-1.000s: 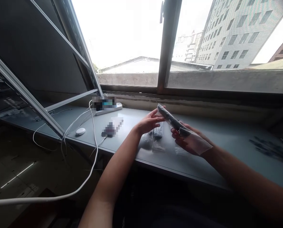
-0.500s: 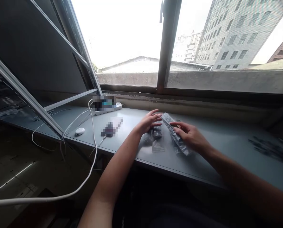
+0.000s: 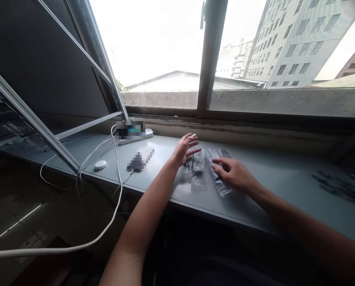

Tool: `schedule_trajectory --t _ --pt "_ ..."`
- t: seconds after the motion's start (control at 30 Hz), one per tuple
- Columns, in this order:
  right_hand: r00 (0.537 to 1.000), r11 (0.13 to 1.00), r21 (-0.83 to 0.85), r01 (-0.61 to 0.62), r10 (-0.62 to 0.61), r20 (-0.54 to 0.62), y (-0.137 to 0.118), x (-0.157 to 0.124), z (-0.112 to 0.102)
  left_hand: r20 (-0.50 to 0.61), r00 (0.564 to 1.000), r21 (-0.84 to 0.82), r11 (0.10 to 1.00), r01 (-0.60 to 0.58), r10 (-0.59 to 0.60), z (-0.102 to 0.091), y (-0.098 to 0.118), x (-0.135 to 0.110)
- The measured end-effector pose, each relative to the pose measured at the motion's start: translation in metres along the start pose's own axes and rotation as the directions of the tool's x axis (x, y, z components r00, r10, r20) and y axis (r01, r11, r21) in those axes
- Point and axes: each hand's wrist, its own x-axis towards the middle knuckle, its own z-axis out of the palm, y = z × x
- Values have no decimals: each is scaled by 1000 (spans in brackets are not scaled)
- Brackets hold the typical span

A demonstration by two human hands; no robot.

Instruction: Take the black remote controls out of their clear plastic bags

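Note:
A long clear plastic bag with a dark part inside (image 3: 217, 172) lies flat on the grey ledge (image 3: 278, 186). My right hand (image 3: 233, 172) rests on it with the fingers stretched out and pressing it down. To its left lie two more small clear bags with dark parts (image 3: 196, 169). My left hand (image 3: 185, 149) hovers just above those bags, fingers spread and holding nothing.
A white power strip (image 3: 134, 133) sits near the window frame, with white cables (image 3: 114, 174) trailing off the ledge's front edge. A small white round puck (image 3: 101, 164) and a blurred device (image 3: 141, 159) lie left of my hands. Dark items (image 3: 341, 186) lie at the far right.
The long bag was held up in both hands; it has been laid down on the ledge. My right hand now presses on it and my left hand has lifted off, open.

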Motion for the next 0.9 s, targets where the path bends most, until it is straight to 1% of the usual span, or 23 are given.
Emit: schedule_trajectory --t 0.2,0.37,0.43,0.47,0.5,0.53,0.6,0.67,0.73,0.77,0.8,0.9 --pt "992 991 -44 126 -126 -9 11 3 5 -106 992 124 991 -55 68 0 0 2" --pt "967 961 -106 255 -256 -1 19 4 7 -88 994 203 978 -51 70 -1 -1 4" --pt "953 944 -127 303 -301 34 22 5 10 -86 993 283 957 -57 85 -3 -3 6" --pt "947 938 -131 321 -316 60 23 5 11 -86 990 357 931 -71 109 -4 -5 7" --pt "942 933 -134 334 -325 86 24 5 13 -79 986 457 885 -93 145 -5 -6 8" --pt "938 929 -139 344 -331 109 25 5 14 -57 981 569 813 -122 187 -6 -8 8" --pt "931 920 -159 358 -339 138 26 5 16 35 968 772 608 -184 248 -9 -12 8" --pt "923 907 -187 377 -350 159 26 6 16 138 958 889 395 -232 251 -12 -17 9" --pt "916 895 -213 391 -356 182 25 5 15 188 955 940 238 -243 231 -15 -21 10" --pt "915 891 -226 393 -354 195 25 5 15 193 956 954 187 -235 220 -16 -23 10" --pt "915 888 -240 392 -347 207 25 4 15 188 960 963 154 -222 208 -17 -25 10" --pt "920 881 -292 372 -308 244 25 1 18 159 973 977 118 -180 166 -19 -28 10"
